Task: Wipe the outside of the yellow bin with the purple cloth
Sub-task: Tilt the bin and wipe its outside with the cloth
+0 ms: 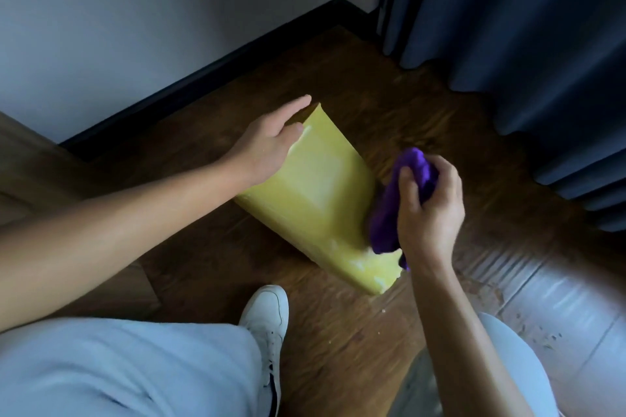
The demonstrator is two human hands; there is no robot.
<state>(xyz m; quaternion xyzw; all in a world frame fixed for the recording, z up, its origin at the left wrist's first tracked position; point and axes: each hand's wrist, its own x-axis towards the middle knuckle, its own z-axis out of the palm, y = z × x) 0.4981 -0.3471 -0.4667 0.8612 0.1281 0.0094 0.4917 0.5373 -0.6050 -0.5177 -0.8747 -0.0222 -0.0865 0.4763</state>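
The yellow bin (321, 200) lies tipped on its side on the wooden floor, one broad side facing up. My left hand (271, 139) rests on its far upper-left end, fingers spread over the edge, steadying it. My right hand (428, 210) is closed around the bunched purple cloth (396, 210), which presses against the bin's right edge near its near end. Pale smears show on the bin's near corner.
A white wall with a dark skirting board (189, 85) runs behind the bin. Dark blue curtains (528, 44) hang at the right. My white shoe (267, 318) and light trouser legs are just in front. Crumbs lie on the pale floor (555, 315) at the right.
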